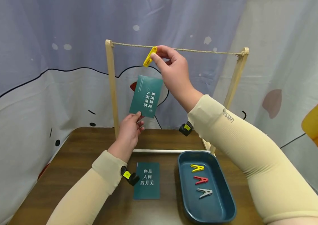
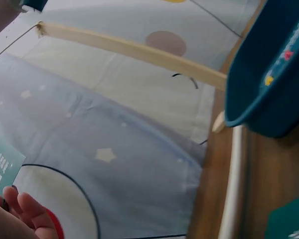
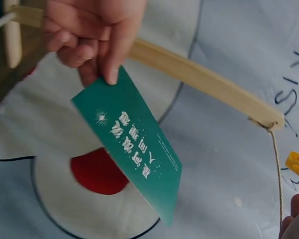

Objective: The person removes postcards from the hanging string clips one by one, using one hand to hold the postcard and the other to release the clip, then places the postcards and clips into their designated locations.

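My left hand [image 1: 130,129] pinches the lower edge of a green card [image 1: 146,97] with white lettering, thumb in front. The card is tilted and held below the rope [image 1: 204,51]. Up at the rope, my right hand [image 1: 175,68] pinches a yellow clothespin [image 1: 150,57] between thumb and fingers. A gap shows between the clothespin and the card's top edge. In the right wrist view the card [image 3: 134,144] hangs from the left hand [image 3: 97,35], and the yellow clothespin [image 3: 298,165] is at the right border beside the rope.
The rope is strung between two wooden posts [image 1: 111,78] of a frame. A second green card [image 1: 146,187] lies on the brown table [image 1: 77,162]. To its right, a blue tray [image 1: 185,200] holds a yellow [image 1: 197,168], a red [image 1: 201,180] and a grey clothespin [image 1: 204,192]. Patterned curtain hangs behind.
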Available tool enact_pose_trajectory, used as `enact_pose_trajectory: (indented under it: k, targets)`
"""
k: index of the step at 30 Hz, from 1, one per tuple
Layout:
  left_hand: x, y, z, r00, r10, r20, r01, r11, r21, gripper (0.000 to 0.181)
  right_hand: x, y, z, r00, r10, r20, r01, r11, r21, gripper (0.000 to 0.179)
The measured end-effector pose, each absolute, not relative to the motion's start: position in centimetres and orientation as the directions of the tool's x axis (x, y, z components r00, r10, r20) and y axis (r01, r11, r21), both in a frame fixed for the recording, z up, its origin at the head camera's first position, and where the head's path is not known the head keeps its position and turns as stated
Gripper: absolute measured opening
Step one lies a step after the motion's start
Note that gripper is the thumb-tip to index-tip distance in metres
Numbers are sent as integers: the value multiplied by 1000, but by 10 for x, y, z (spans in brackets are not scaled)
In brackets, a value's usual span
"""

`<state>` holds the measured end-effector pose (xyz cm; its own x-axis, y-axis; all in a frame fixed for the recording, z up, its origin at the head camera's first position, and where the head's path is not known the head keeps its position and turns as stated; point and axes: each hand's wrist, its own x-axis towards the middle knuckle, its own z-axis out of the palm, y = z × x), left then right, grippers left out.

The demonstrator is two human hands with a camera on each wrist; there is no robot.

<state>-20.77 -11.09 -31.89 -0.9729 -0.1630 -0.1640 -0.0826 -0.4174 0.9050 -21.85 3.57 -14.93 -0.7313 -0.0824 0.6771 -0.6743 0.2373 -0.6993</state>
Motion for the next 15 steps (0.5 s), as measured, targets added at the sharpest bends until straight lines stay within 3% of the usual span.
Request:
enact_pose_trajectory:
  k: [9, 15]
  targets:
    - [-186, -109, -359, -972, -75, -224, -185, -347, 919, 26, -190, 77, -196, -750, -195, 632, -654, 357, -667, 29]
    - [-164, -111, -384, -953, -43, -300, -274, -301, 913, 33, -168, 109, -237, -744, -331, 581, -662, 491, -567, 29]
